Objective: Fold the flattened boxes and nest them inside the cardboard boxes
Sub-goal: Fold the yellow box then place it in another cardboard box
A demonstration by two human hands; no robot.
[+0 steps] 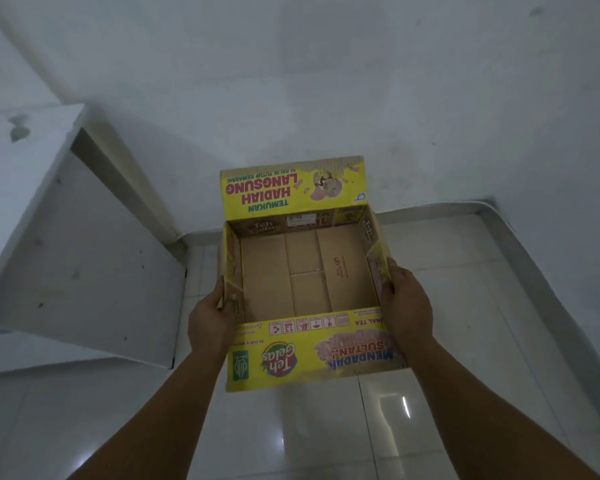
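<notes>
A yellow printed cardboard box (305, 271) is held open-side up above the white tiled floor. Its brown inside bottom shows closed flaps and nothing lies in it. The far flap stands upright against the wall and the near flap hangs down towards me. My left hand (212, 318) grips the box's left side wall, thumb over the folded-in side flap. On the opposite side, my right hand (406, 303) grips the right wall, fingers over its edge.
A white wall (326, 81) rises right behind the box. A white slab-like structure (66, 244) slopes at the left. The glossy tiled floor (326, 438) lies below, with a raised white kerb (520, 244) along the right.
</notes>
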